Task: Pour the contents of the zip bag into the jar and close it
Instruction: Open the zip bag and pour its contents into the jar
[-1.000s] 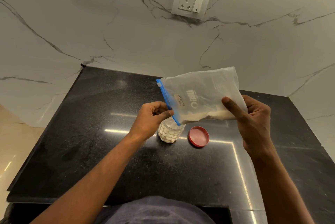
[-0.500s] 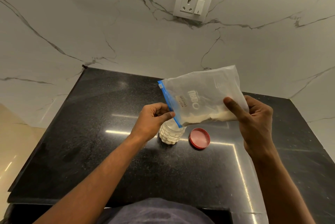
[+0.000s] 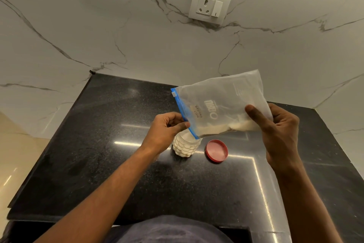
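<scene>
Translucent plastic zip bag (image 3: 220, 105) is being held in the air over the black stone counter (image 3: 98, 144), tilted so its blue zip edge (image 3: 183, 112) is pointing down-left. Left hand (image 3: 167, 130) is pinching that zip edge between thumb and curled fingers, right above the jar. Right hand (image 3: 279, 134) is gripping the bag's opposite lower corner, thumb (image 3: 254, 114) pressing across the front. Pale powder (image 3: 226, 126) is lying along the bag's low edge, sloping toward the zip end. Clear ribbed jar (image 3: 185, 146) is standing upright on the counter directly under the zip corner, partly filled with white powder, mouth hidden behind the bag and hand. Red lid (image 3: 217, 150) is lying flat on the counter just right of the jar, not touching it. White socket plate (image 3: 210, 4) is sitting on the marble wall (image 3: 98, 26) behind.
</scene>
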Demonstrator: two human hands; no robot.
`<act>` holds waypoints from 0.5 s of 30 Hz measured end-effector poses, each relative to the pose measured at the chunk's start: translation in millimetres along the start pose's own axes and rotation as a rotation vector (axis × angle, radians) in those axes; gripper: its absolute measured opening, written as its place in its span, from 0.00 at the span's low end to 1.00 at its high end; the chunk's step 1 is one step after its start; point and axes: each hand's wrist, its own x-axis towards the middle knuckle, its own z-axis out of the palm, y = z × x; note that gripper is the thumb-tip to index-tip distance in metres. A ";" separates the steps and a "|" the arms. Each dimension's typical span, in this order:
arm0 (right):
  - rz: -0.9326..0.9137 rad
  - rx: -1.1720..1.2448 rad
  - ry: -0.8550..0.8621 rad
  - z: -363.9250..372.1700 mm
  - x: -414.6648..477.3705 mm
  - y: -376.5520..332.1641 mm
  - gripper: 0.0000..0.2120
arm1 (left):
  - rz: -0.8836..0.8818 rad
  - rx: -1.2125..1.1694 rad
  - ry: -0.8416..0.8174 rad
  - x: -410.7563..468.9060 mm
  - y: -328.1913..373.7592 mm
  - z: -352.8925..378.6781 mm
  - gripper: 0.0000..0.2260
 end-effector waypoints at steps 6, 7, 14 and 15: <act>0.005 0.006 -0.012 -1.1 0.6 0.3 0.04 | -0.002 0.000 0.003 0.3 -1.1 -0.2 0.07; 0.007 0.012 -0.011 -1.4 0.9 0.5 0.05 | -0.001 0.003 0.005 0.3 -1.5 -0.4 0.07; 0.010 0.011 -0.023 -0.6 1.4 -1.3 0.06 | -0.004 0.008 0.008 0.0 -1.8 -0.3 0.07; 0.008 0.007 -0.027 -0.7 1.2 -1.7 0.05 | -0.006 0.005 0.006 0.4 -2.1 -0.1 0.07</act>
